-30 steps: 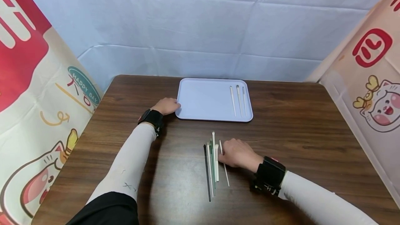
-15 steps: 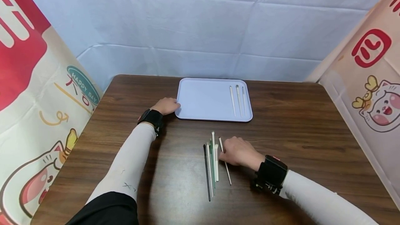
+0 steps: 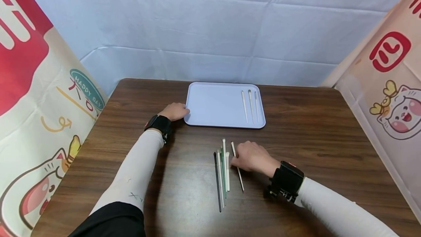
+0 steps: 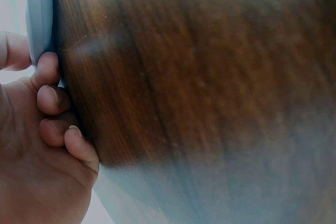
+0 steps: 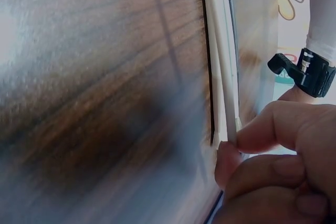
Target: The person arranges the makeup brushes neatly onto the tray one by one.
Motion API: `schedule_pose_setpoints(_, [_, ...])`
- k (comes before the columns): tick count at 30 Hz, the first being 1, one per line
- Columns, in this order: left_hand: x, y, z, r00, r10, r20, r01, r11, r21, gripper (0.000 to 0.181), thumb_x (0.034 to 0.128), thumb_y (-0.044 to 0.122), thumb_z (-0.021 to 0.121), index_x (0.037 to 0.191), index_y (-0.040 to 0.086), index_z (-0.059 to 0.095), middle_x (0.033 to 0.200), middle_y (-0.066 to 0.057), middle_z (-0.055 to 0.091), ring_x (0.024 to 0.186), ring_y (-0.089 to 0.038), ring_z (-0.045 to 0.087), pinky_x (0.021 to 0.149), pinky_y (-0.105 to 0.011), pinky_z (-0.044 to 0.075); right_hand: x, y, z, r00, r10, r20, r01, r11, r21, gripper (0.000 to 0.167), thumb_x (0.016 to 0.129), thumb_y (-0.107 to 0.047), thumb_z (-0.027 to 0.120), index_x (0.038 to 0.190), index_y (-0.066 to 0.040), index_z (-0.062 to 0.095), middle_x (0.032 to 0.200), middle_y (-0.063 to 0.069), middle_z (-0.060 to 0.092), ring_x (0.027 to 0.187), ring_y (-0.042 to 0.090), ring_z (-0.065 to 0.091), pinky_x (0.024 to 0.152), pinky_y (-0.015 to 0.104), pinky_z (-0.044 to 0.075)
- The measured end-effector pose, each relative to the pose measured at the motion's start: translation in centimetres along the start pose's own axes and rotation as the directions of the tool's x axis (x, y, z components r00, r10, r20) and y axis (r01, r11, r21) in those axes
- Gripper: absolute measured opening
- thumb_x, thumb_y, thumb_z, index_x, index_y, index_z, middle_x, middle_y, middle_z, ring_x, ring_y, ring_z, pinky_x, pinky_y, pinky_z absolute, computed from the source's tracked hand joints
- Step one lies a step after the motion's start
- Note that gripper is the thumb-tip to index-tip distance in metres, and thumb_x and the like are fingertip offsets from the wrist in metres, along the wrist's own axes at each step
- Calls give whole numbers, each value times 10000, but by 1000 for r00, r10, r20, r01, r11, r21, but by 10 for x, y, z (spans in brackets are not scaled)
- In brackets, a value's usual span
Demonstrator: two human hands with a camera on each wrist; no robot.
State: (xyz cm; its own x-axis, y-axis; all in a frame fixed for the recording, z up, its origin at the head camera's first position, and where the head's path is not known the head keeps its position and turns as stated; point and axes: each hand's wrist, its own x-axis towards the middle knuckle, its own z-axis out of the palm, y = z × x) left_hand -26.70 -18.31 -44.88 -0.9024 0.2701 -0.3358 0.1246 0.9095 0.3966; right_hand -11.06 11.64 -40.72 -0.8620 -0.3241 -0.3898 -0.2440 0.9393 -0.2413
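Observation:
My left hand grips the left edge of a pale lavender tray. In the left wrist view, the thumb lies over the tray's rim and the fingers curl at its underside. Thumb and fingertips of my right hand pinch a slim white brush, its lower end pointing toward me. Just left of it lies a loose bunch of slim brushes: a black one, a green one and several white ones. Their tips are too small to tell clearly.
On the tray's right side, three thin brushes lie roughly parallel. The brown wooden table ends behind the tray at a light blue cloth. Printed curtains hang at both sides.
My right hand has moved slightly away from me and rightward with the white brush, widening its gap from the bunch. My left hand and the tray have stayed put.

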Motion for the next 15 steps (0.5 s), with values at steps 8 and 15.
schedule_pose_setpoints(8, [-2,1,-1,1000,-14,6,14,1000,-10,577,1033,321,371,1505,0,452,1518,-183,480,1393,-332,445,1150,-479,343,3,3,-3,1000,6,13,-7,1000,15,414,877,-294,650,526,-162,474,545,-46,407,510,138,398,486,298,319])
schedule_pose_setpoints(15, [0,-1,1,1000,-2,2,2,1000,-11,570,1032,317,366,1494,-1,467,1502,-186,497,1365,-330,471,1137,-477,356,8,10,-8,1000,8,-5,-8,1000,18,414,877,-265,625,525,-171,430,543,-43,360,510,146,356,508,305,308])
